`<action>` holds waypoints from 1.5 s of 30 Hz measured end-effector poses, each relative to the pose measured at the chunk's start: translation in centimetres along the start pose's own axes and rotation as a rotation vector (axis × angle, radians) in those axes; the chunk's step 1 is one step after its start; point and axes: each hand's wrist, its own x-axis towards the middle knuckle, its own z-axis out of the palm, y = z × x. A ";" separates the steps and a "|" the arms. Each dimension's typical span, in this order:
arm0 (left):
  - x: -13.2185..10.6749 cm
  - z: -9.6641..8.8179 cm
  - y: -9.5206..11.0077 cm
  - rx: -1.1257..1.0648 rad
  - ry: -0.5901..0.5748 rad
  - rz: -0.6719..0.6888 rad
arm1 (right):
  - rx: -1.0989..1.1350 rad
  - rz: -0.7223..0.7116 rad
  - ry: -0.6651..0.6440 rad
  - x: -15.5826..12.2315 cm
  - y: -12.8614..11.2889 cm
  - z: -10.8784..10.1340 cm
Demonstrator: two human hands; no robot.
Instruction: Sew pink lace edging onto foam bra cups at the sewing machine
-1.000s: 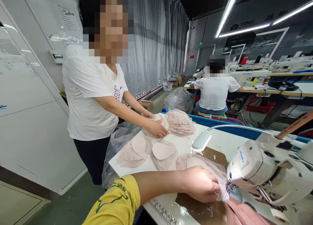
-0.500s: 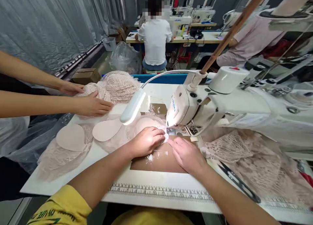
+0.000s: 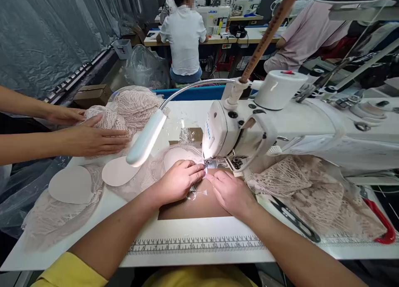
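My left hand [image 3: 178, 180] lies on a pale pink lace piece [image 3: 183, 156], fingers curled and pinching it just left of the needle of the white sewing machine [image 3: 280, 120]. Beside it my right hand [image 3: 229, 191] rests on the brown plate [image 3: 193, 206], fingertips pressing the same lace in front of the presser foot. More lace [image 3: 311, 195] is heaped under the machine arm at the right. The needle itself is hidden by my fingers.
A co-worker's two hands [image 3: 87, 137] press a stack of lace cups [image 3: 131, 106] at the table's far left. Oval foam pads [image 3: 70, 184] lie on lace nearby. A white lamp [image 3: 146, 137], black snips [image 3: 296, 220], a red-handled tool [image 3: 378, 216] and a printed ruler [image 3: 193, 245] surround me.
My view swung from the standing co-worker down onto the machine. Both my hands now sit at the needle, and they have shifted only slightly in the last half second.
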 end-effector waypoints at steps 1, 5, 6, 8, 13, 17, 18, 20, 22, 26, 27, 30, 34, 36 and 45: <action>0.1 0.0 0.0 -0.001 0.001 0.002 | -0.003 0.006 0.000 0.0 -0.1 -0.1; 0.3 -0.1 0.0 0.003 -0.004 0.005 | -0.012 0.024 0.016 0.3 -0.2 -0.3; 0.3 -0.1 -0.1 0.004 -0.005 0.006 | -0.012 0.035 0.011 0.4 -0.2 -0.3; 0.5 -0.1 -0.2 0.003 -0.002 0.011 | -0.011 0.064 -0.004 0.6 -0.3 -0.4; 1.0 -0.2 -0.7 -0.011 -0.009 -0.018 | 0.012 0.083 -0.002 0.7 -0.2 -0.3; 1.3 -0.2 -1.1 -0.020 -0.018 -0.073 | 0.055 0.082 -0.006 0.5 0.1 -0.3; 1.3 -0.2 -1.2 -0.020 -0.015 -0.086 | 0.058 0.087 -0.012 0.5 0.1 -0.3; 1.3 -0.1 -1.2 -0.027 -0.004 -0.101 | 0.054 0.096 -0.019 0.4 0.2 -0.3; 1.4 -0.1 -1.2 -0.039 0.003 -0.105 | 0.054 0.098 -0.017 0.4 0.3 -0.3; 1.4 -0.3 -1.1 -0.016 0.002 -0.112 | 0.086 0.108 -0.019 0.4 0.4 -0.2; 1.3 -0.4 -1.1 0.004 0.005 -0.122 | 0.097 0.112 -0.022 0.4 0.4 -0.2; 1.3 -1.1 -1.1 0.077 0.002 -0.190 | 0.129 0.112 -0.017 0.5 0.4 -0.3; 1.0 -2.5 -0.8 0.137 -0.053 -0.300 | 0.174 0.111 0.016 0.5 0.5 -0.6; 0.7 -3.3 -0.2 0.137 -0.102 -0.337 | 0.205 0.116 0.017 0.5 0.6 -0.8; 0.2 -3.7 2.6 0.057 -0.178 -0.332 | 0.224 0.121 -0.025 0.5 0.6 -1.2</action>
